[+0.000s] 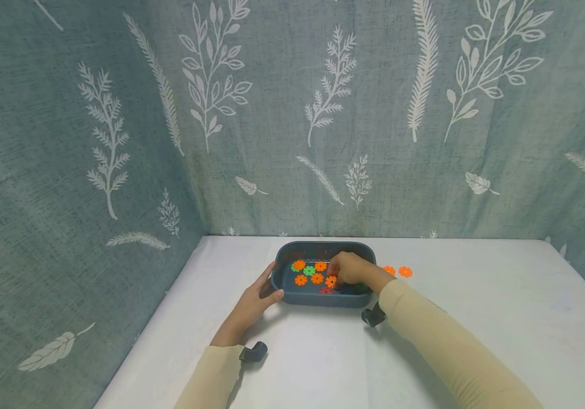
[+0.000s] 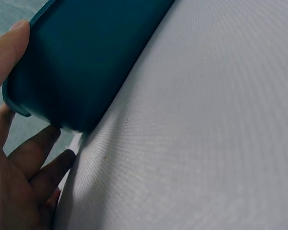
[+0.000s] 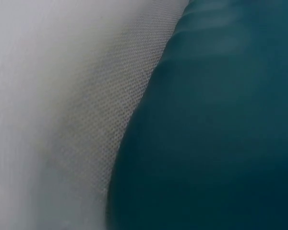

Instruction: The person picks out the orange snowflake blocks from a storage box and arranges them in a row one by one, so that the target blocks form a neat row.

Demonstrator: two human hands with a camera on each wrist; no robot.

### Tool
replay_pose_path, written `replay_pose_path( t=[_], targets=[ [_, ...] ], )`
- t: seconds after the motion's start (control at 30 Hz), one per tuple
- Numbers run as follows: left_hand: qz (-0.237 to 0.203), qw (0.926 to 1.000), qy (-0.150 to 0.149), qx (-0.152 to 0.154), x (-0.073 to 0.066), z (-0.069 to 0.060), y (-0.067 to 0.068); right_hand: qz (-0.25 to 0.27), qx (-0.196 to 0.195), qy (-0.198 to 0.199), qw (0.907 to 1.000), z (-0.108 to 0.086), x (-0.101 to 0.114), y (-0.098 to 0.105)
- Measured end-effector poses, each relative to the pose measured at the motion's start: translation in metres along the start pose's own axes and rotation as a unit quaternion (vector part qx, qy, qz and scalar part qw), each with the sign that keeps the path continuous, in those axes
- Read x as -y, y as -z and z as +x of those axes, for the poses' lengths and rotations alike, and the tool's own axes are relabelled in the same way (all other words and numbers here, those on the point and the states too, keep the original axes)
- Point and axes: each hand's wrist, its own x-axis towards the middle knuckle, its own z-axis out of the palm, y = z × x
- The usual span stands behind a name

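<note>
A dark blue-green plastic tray (image 1: 300, 299) stands on the table, holding several flower-shaped discs in orange, green and red. At its left end my left hand (image 1: 249, 305) grips the corner, thumb on the front side and fingers around the end. The left wrist view shows the thumb (image 2: 9, 50) at the tray's rim (image 2: 81, 62). Inside the tray's right half, my right hand (image 1: 349, 268) reaches down with bent fingers among the discs, close to an orange disc (image 1: 331, 282). Its fingertips are partly hidden. Only the tray's outer wall (image 3: 206, 134) and white cloth appear in the right wrist view.
Two orange discs (image 1: 405, 272) lie on the white-covered table (image 1: 318, 358) just right of the tray, one partly behind the right wrist. A grey-green leaf-patterned curtain (image 1: 282, 113) hangs behind the table and along its left side. Dark wrist cameras (image 1: 254, 352) are worn on both arms.
</note>
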Motion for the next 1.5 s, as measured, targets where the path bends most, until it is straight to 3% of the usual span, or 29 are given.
replay_pose_path(
  t=[0.5, 0.77, 1.1, 1.5],
  targets=[
    [-0.016, 0.9999, 0.001, 0.001, -0.002, 0.003, -0.002, -0.002, -0.009, 0.018, 0.9998, -0.001, -0.003, -0.001],
    [-0.01, 0.9998, -0.015, 0.001, -0.003, 0.004, -0.002, 0.01, -0.023, 0.018, 0.9995, -0.001, -0.004, 0.0],
    [-0.009, 0.9999, -0.011, 0.002, 0.0, 0.003, 0.0, 0.113, -0.027, 0.032, 0.9927, -0.001, -0.002, 0.003],
    [0.001, 1.0, -0.002, 0.0, 0.0, 0.0, 0.001, 0.188, 0.0, 0.036, 0.9815, -0.005, -0.004, 0.012]
  ],
)
